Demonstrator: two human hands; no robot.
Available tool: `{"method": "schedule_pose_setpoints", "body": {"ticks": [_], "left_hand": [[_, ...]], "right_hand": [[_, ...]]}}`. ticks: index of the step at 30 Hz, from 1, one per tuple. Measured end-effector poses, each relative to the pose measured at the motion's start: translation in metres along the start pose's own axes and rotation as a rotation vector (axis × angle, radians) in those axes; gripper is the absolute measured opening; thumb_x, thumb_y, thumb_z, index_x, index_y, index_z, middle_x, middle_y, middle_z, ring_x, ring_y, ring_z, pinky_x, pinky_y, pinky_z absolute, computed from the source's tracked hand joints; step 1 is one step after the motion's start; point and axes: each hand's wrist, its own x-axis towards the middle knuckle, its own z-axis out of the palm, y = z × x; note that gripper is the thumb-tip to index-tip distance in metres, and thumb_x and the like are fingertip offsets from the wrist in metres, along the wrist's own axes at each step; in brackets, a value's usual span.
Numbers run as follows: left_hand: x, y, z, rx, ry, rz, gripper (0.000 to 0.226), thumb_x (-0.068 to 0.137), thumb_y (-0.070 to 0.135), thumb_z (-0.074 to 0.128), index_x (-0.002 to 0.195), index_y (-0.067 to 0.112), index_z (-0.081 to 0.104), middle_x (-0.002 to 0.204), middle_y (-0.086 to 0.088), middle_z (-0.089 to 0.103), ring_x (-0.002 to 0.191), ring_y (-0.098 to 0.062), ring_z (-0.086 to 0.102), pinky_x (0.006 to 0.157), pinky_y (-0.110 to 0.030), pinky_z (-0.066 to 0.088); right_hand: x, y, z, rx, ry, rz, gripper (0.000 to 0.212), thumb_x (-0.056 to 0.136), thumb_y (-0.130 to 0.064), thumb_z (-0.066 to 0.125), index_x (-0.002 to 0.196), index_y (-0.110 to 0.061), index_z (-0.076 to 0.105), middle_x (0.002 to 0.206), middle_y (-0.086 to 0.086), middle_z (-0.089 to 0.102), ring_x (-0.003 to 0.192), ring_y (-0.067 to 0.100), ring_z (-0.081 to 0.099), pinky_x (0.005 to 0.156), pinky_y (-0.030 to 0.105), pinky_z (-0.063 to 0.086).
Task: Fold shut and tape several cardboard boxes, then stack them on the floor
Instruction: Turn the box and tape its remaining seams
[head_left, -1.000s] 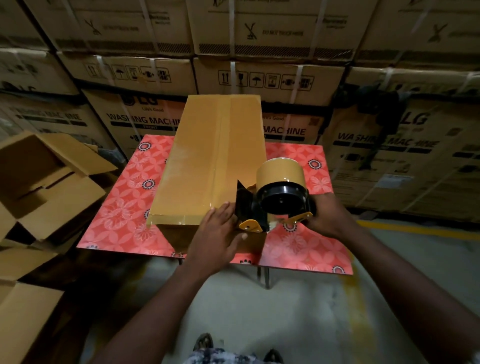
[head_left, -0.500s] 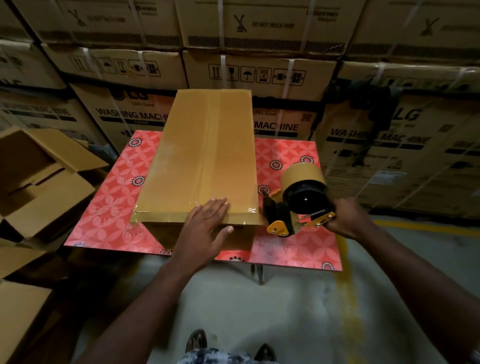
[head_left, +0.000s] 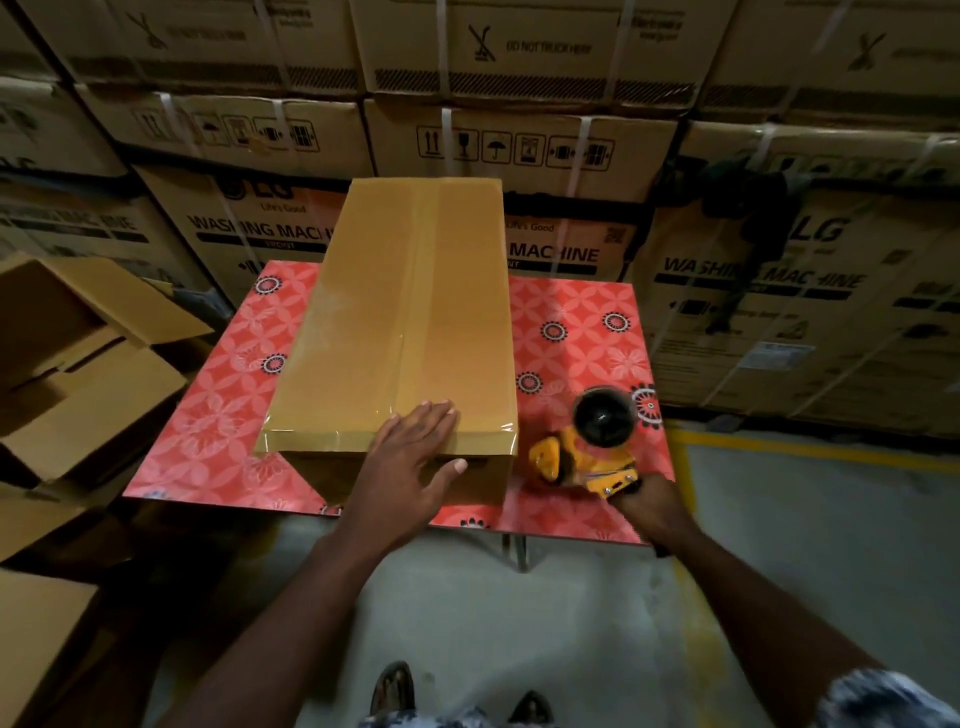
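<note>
The box (head_left: 405, 322) lay taped shut on the red table (head_left: 571, 322), its long axis pointing away from the person. At left stood an open box (head_left: 78, 364), contents unclear. The left hand (head_left: 410, 462) rested flat-fingered on the near end. The right hand (head_left: 649, 501) grasped the tape dispenser (head_left: 587, 452). The cartons (head_left: 519, 150) behind read "LG WASHING MACHINE".

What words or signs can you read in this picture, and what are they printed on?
"DO NOT TRUCK HERE": top carton.
"LG", "Life's Good", "WASHING MAC", cut off: left carton.
"Life's Good", "MACHINE": rear carton, behind the taped box.
"LG", "WASHING MACHINE", partly hidden: far-right carton.
Handling symbols, no words: second-row carton.
White label there: too blurred.
Taped box: no print.
</note>
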Motion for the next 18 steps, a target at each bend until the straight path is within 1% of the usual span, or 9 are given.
{"method": "schedule_pose_setpoints", "body": {"ticks": [2, 4, 6, 8, 11, 13, 15, 17, 18], "left_hand": [[0.0, 0.001, -0.001, -0.006, -0.005, -0.004, 0.068, 0.095, 0.062, 0.037, 0.156, 0.034, 0.033, 0.162, 0.02, 0.025, 0.151, 0.005, 0.011, 0.124, -0.032, 0.004], [0.0, 0.002, -0.003, -0.005, -0.018, -0.011, 0.068, 0.095, 0.063, 0.036, 0.156, 0.034, 0.031, 0.162, 0.02, 0.024, 0.151, 0.004, 0.01, 0.124, -0.033, 0.004], [0.001, 0.003, -0.004, 0.001, -0.023, -0.011, 0.068, 0.094, 0.063, 0.036, 0.156, 0.035, 0.03, 0.162, 0.02, 0.023, 0.151, 0.005, 0.009, 0.124, -0.033, 0.004], [0.001, 0.003, -0.005, 0.009, -0.027, -0.014, 0.068, 0.094, 0.063, 0.036, 0.156, 0.036, 0.029, 0.162, 0.021, 0.022, 0.151, 0.007, 0.007, 0.124, -0.032, 0.004], [0.001, 0.004, -0.006, 0.009, -0.03, -0.018, 0.068, 0.093, 0.062, 0.037, 0.156, 0.037, 0.03, 0.162, 0.022, 0.022, 0.149, 0.011, 0.005, 0.121, -0.023, -0.002], [0.001, 0.005, -0.007, 0.003, -0.027, -0.013, 0.068, 0.093, 0.061, 0.039, 0.155, 0.036, 0.031, 0.162, 0.022, 0.023, 0.149, 0.011, 0.005, 0.119, -0.019, -0.004], [0.0, 0.006, -0.008, -0.002, -0.023, -0.011, 0.068, 0.093, 0.061, 0.039, 0.155, 0.035, 0.033, 0.161, 0.021, 0.024, 0.149, 0.01, 0.007, 0.119, -0.019, -0.004], [-0.001, 0.006, -0.008, 0.0, -0.023, -0.012, 0.068, 0.093, 0.061, 0.039, 0.155, 0.034, 0.033, 0.162, 0.02, 0.024, 0.15, 0.008, 0.009, 0.121, -0.023, -0.001], [-0.001, 0.006, -0.009, 0.003, -0.024, -0.012, 0.069, 0.093, 0.062, 0.039, 0.156, 0.034, 0.033, 0.162, 0.019, 0.024, 0.151, 0.007, 0.009, 0.122, -0.025, 0.0]], "right_hand": [[-0.001, -0.004, 0.014, 0.424, -0.011, 0.157, 0.034, 0.073, -0.036, 0.079, 0.076, -0.005, 0.067, 0.054, 0.008, 0.059, 0.044, 0.024, 0.051, 0.046, 0.037, 0.046], [0.003, -0.01, 0.024, 0.752, -0.079, 0.291, 0.018, 0.088, -0.017, 0.072, 0.08, -0.006, 0.06, 0.053, 0.007, 0.05, 0.039, 0.02, 0.044, 0.04, 0.028, 0.039], [0.007, -0.015, 0.033, 0.998, -0.193, 0.444, 0.032, 0.096, -0.02, 0.062, 0.067, -0.013, 0.05, 0.048, 0.004, 0.042, 0.036, 0.018, 0.04, 0.041, 0.025, 0.035], [0.014, -0.014, 0.042, 1.119, -0.246, 0.524, 0.041, 0.098, -0.028, 0.058, 0.062, -0.016, 0.044, 0.045, 0.003, 0.042, 0.036, 0.018, 0.041, 0.045, 0.025, 0.033], [0.022, -0.013, 0.054, 1.162, -0.251, 0.498, 0.032, 0.095, -0.032, 0.061, 0.069, -0.016, 0.051, 0.051, 0.005, 0.051, 0.043, 0.02, 0.051, 0.048, 0.025, 0.043], [0.022, -0.019, 0.058, 1.073, -0.249, 0.471, 0.025, 0.095, -0.039, 0.064, 0.09, -0.014, 0.062, 0.074, 0.008, 0.065, 0.065, 0.023, 0.063, 0.067, 0.035, 0.053], [0.017, -0.028, 0.053, 0.784, -0.302, 0.389, 0.041, 0.1, -0.049, 0.055, 0.114, -0.011, 0.06, 0.102, 0.015, 0.069, 0.086, 0.029, 0.067, 0.077, 0.039, 0.052], [0.004, -0.041, 0.044, 0.271, -0.315, 0.238, 0.057, 0.103, -0.058, 0.041, 0.127, -0.01, 0.059, 0.12, 0.023, 0.066, 0.103, 0.036, 0.067, 0.081, 0.037, 0.051], [-0.004, -0.048, 0.038, -0.013, -0.255, 0.137, 0.062, 0.102, -0.063, 0.037, 0.129, -0.012, 0.061, 0.127, 0.022, 0.065, 0.113, 0.036, 0.064, 0.087, 0.037, 0.05]]}}
